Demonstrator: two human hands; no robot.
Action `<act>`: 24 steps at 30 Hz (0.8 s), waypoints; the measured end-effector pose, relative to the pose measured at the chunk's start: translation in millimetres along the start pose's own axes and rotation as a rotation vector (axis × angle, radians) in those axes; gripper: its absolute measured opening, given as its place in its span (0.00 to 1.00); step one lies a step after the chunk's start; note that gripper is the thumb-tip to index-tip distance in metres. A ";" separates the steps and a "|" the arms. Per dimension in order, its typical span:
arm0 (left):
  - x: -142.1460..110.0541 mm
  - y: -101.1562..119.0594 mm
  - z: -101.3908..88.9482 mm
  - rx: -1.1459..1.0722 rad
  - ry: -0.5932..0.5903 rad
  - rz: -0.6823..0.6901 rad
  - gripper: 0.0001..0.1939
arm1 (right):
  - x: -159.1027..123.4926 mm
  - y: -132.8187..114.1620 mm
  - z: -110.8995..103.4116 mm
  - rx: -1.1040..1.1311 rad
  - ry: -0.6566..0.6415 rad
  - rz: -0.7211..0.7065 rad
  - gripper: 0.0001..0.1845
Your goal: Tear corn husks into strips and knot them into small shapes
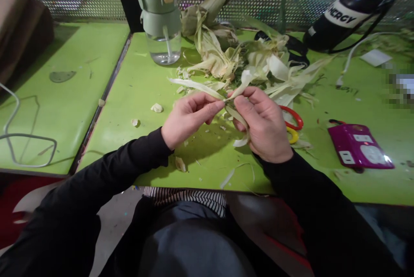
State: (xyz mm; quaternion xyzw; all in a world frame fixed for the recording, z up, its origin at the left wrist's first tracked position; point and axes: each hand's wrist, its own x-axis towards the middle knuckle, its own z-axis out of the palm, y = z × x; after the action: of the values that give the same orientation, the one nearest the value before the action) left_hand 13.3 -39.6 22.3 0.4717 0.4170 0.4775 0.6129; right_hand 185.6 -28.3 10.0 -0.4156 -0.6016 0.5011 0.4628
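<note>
Pale corn husk strips cross between my hands, above the green table. My left hand pinches them near their crossing between thumb and index finger. Close against it, my right hand grips the strips from the other side, with thumb and fingers pressed together. One strip end points left past my left hand, and another hangs down beside my right palm. The exact knot or fold at the fingertips is partly hidden. Scissors with red and yellow handles lie just right of my right hand.
Behind my hands is a heap of corn husks. A green-topped water bottle stands at the back left; a black bottle leans at the back right. A purple box with sockets lies at right. Small husk scraps dot the table.
</note>
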 end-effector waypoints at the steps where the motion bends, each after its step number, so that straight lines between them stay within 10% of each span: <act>1: 0.9 -0.6 -0.4 0.001 0.018 0.007 0.09 | 0.2 -0.8 -0.4 0.002 0.000 0.013 0.12; 12: 3.5 -4.6 -3.1 -0.015 0.081 0.083 0.08 | 0.7 -4.0 1.2 0.104 -0.043 0.154 0.07; 24: 5.4 -7.6 -10.4 0.021 -0.262 0.042 0.09 | 2.0 -2.4 -2.4 0.039 -0.103 0.165 0.08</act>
State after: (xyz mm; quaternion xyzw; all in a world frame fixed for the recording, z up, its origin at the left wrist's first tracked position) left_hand 5.8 -33.2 12.5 0.5450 0.3283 0.4201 0.6471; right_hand 187.4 -26.3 12.8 -0.4282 -0.5785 0.5700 0.3965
